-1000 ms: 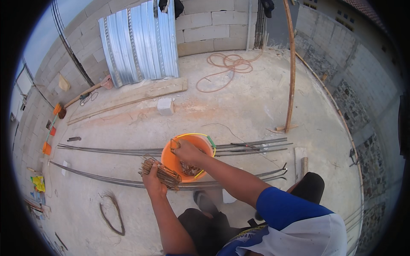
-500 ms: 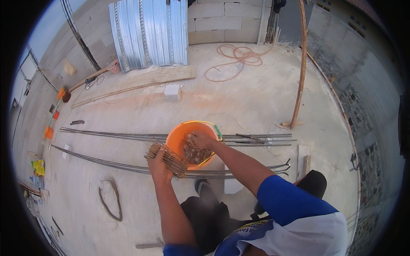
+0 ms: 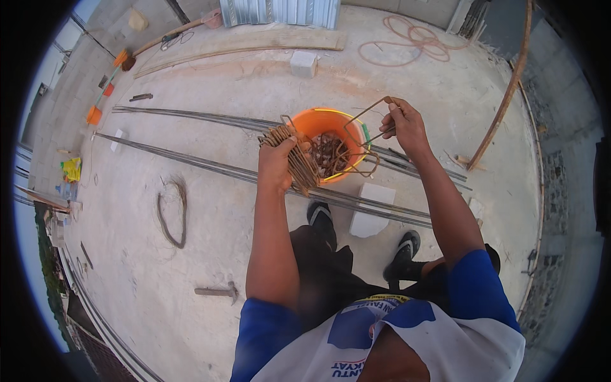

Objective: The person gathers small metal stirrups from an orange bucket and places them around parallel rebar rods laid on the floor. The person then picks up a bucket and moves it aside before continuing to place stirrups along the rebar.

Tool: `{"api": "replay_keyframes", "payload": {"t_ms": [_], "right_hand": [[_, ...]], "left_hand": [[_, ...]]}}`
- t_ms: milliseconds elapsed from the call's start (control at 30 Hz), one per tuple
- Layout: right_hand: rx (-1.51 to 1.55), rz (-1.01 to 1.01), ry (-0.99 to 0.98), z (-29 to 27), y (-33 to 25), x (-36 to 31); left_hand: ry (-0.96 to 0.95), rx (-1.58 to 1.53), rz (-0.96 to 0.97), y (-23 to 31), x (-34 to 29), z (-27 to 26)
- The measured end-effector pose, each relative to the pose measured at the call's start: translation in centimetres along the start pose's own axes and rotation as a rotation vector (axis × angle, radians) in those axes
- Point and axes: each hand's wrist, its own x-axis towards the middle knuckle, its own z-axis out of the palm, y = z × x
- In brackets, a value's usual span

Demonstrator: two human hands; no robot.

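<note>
A bundle of rusty bent rebar stirrups [image 3: 305, 170] is gripped in my left hand [image 3: 276, 164], beside the left rim of an orange bucket [image 3: 316, 119]. Raised at the right of the bucket, my right hand [image 3: 406, 129] pinches a single thin rebar stirrup [image 3: 366, 112], its bent loop reaching over the bucket's right rim. Inside the bucket lie tangled rusty metal pieces [image 3: 330, 155], too jumbled to tell apart. A yellow handle with a green grip [image 3: 365, 135] rests along the bucket's right side.
Long steel bars [image 3: 203, 164] run across the floor by the bucket, near my feet. A white slab [image 3: 371, 216] lies between my shoes. Left of me are a hammer [image 3: 216, 292] and a coil of wire [image 3: 182, 219]. Farther off are a white block [image 3: 304, 63], a hose [image 3: 407, 48] and a leaning wooden pole [image 3: 517, 83].
My right hand has come out of the bucket, up and to the right, with a stirrup in it. My left hand still grips the bundle. The view has tilted lower, showing the hammer.
</note>
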Motion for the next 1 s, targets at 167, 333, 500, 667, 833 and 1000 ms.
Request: {"api": "replay_keyframes", "payload": {"t_ms": [167, 333, 500, 667, 833, 1000], "right_hand": [[0.25, 0.106, -0.147, -4.8, -3.9, -5.5], [0.312, 0.037, -0.266, -6.8, -7.4, -8.8], [0.243, -0.023, -0.209, -9.4, -9.3, -10.5], [0.341, -0.013, -0.066, -11.7, -9.3, -12.7], [0.485, 0.0, 0.029, -13.2, -9.1, -15.1], [0.575, 0.009, 0.102, -14.6, -7.6, -17.1]], "left_hand": [[-0.304, 0.009, -0.074, -0.5, -1.3, 3.4], [-0.612, -0.032, -0.146, -1.6, -3.1, 7.0], [-0.675, -0.016, -0.197, -2.5, -5.4, 10.2], [-0.715, -0.016, -0.207, -3.8, -7.1, 11.8], [-0.763, 0.035, -0.194, -5.4, -7.4, 12.3], [-0.791, -0.1, -0.255, -7.0, -7.8, 13.5]]}}
